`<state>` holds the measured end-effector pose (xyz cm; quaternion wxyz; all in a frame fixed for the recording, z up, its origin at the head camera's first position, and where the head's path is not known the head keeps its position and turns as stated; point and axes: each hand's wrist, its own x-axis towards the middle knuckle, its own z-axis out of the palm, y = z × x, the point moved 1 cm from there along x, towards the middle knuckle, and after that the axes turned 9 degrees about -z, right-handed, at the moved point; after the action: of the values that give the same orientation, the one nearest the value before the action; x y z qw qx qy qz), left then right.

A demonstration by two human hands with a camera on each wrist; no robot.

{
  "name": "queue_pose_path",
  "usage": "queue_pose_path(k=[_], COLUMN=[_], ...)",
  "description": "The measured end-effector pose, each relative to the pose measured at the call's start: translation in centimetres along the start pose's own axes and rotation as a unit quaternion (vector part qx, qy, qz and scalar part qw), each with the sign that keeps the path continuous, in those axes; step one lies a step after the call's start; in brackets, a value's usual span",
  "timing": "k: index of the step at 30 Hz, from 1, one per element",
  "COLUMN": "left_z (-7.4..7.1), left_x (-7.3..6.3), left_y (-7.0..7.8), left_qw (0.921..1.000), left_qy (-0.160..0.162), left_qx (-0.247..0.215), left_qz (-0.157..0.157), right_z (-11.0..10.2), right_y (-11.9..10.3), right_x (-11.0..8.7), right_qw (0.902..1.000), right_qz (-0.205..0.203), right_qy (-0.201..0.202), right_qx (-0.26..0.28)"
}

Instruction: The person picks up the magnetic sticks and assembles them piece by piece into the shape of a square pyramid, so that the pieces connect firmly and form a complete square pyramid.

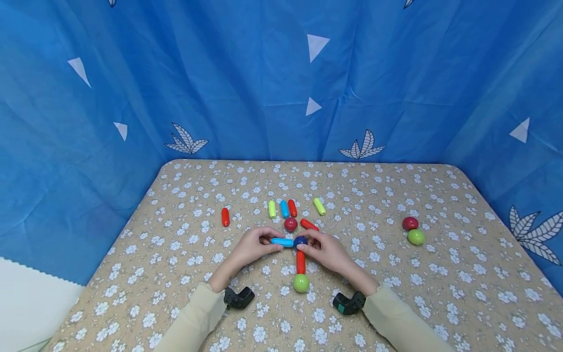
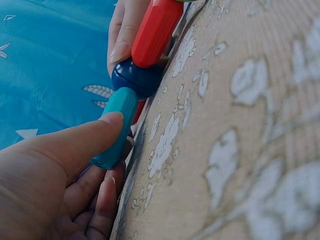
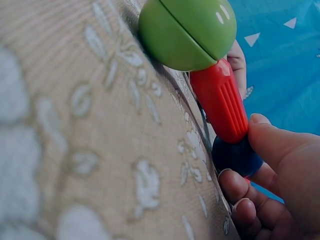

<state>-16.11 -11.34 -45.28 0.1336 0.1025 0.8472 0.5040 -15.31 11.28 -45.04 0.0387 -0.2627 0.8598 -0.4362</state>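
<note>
While left hand (image 1: 251,248) pinches blue stick (image 1: 282,241), right hand (image 1: 326,252) grips navy ball (image 1: 300,241) (head view alone shows both).

Light-blue rod (image 1: 282,241), horizontal, touching dark-blue ball (image 1: 300,240); red rod (image 1: 301,261) joins ball to green ball (image 1: 301,283).

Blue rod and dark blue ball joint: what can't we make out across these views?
- Head view: the contact between blue rod and dark blue ball is too small, fingers crowd it.
- Left wrist view: left hand thumb covers the rod's near part.
- Right wrist view: right hand hides most of the ball; green ball cut off by the top edge.
</note>
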Motion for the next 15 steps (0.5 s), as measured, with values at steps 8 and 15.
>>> queue_pose_path(k=[8,15], left_z=[-0.17,0.25], left_x=[0.15,-0.22], left_y=[0.31,0.22], left_qw=[0.9998,0.9997], left_qy=[0.009,0.013], left_qx=[0.006,0.007], left_qz=[0.015,0.017], right_z=[-0.18,-0.01], right_y=[0.07,0.11], right_x=[0.18,-0.13], right_qw=[0.9998,0.9997], right_qz=[-0.015,-0.014], right_qy=[0.012,0.014], right_qx=[-0.005,-0.01])
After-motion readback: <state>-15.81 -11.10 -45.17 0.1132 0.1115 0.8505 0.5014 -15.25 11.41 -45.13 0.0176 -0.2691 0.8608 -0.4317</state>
